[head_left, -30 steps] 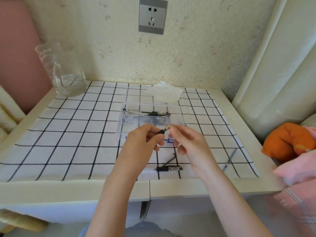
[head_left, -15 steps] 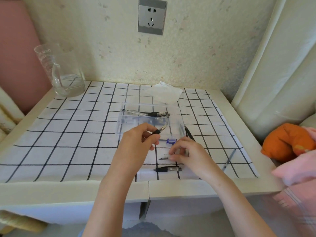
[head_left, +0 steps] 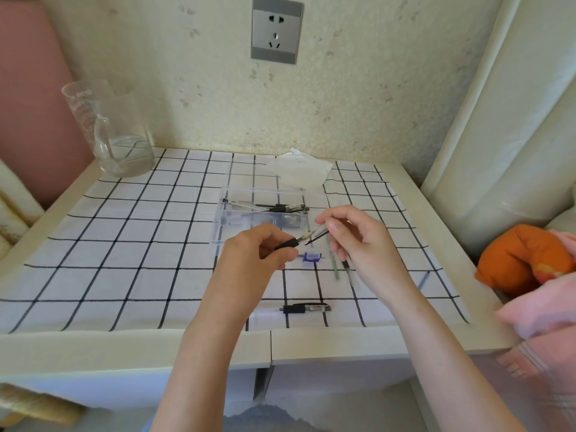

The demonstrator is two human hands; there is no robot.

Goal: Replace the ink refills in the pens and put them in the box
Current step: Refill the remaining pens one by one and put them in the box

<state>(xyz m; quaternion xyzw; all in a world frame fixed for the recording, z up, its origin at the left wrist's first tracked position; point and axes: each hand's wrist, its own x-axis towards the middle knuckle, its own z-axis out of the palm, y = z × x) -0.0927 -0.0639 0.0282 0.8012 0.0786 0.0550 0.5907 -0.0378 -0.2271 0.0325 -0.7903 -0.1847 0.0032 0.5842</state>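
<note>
My left hand (head_left: 258, 251) grips the black grip section of a pen (head_left: 291, 243), its tip pointing right. My right hand (head_left: 358, 238) pinches a thin ink refill (head_left: 318, 236) close to that tip. Behind both hands stands a clear plastic box (head_left: 265, 194) with assembled pens (head_left: 280, 208) lying in it. A pen part with a black clip (head_left: 307, 308) lies near the table's front edge. Loose refills (head_left: 335, 266) lie under my right hand, next to a small blue piece (head_left: 311, 257).
A glass pitcher (head_left: 109, 132) holding a little water stands at the back left. A crumpled tissue (head_left: 304, 171) lies behind the box. An orange soft item (head_left: 523, 257) and pink cloth (head_left: 542, 310) sit off the table's right edge. Another thin stick (head_left: 423, 279) lies at the right.
My right hand went down to the cloth, took a refill and has come back up to the pen tip in my left hand. My left hand stayed nearly still.
</note>
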